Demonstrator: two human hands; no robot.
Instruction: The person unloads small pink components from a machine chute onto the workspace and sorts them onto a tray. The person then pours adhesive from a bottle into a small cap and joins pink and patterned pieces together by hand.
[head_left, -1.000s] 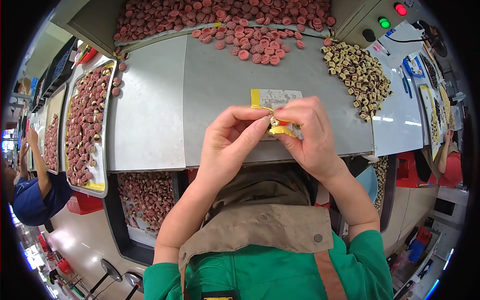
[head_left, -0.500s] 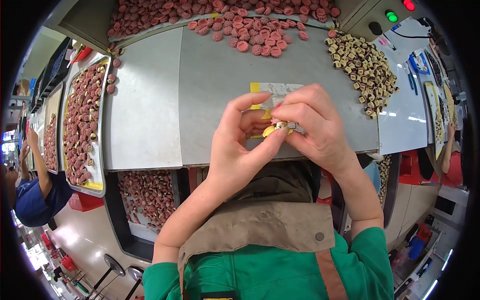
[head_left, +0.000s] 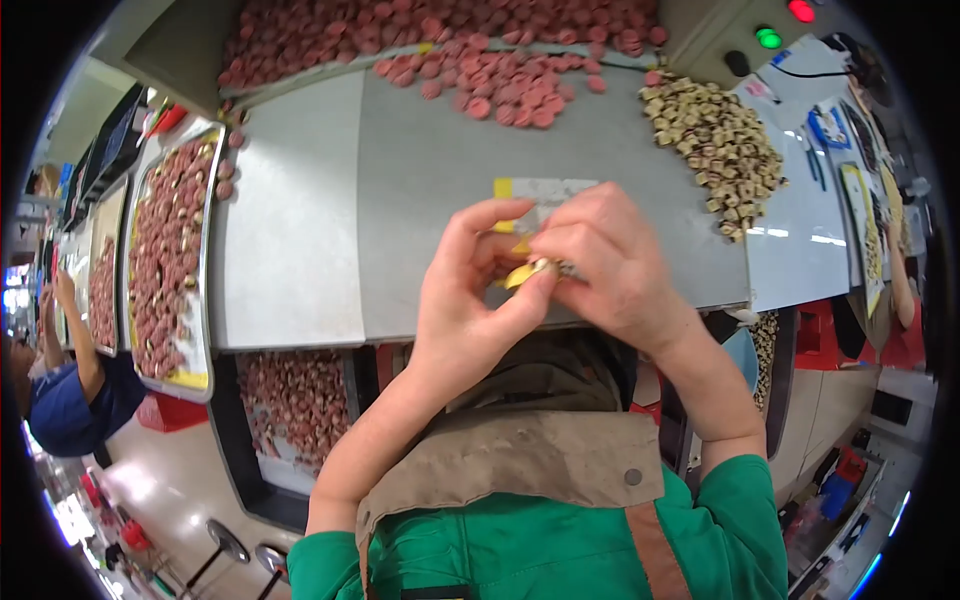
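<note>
In front of my chest, over the table's near edge, my left hand and my right hand meet. My left thumb and fingers close on a small cream-coloured piece, with a yellow bit beside it that could be a finger cover. The right hand's fingertips pinch at the same spot; what lies between them is mostly hidden and blurred. Behind the hands a whitish sheet with a yellow end lies flat on the grey metal table.
Pink, cup-shaped textured pieces are heaped at the back. Small cream-and-dark blocks form a pile at right. Left stands a metal tray of pink-and-cream pieces. A dark bin sits below the table. Other people are at both sides.
Both hands have shifted slightly left, still together. The pink bit seen between the fingers before is now hidden. The whole view has tilted slightly.
</note>
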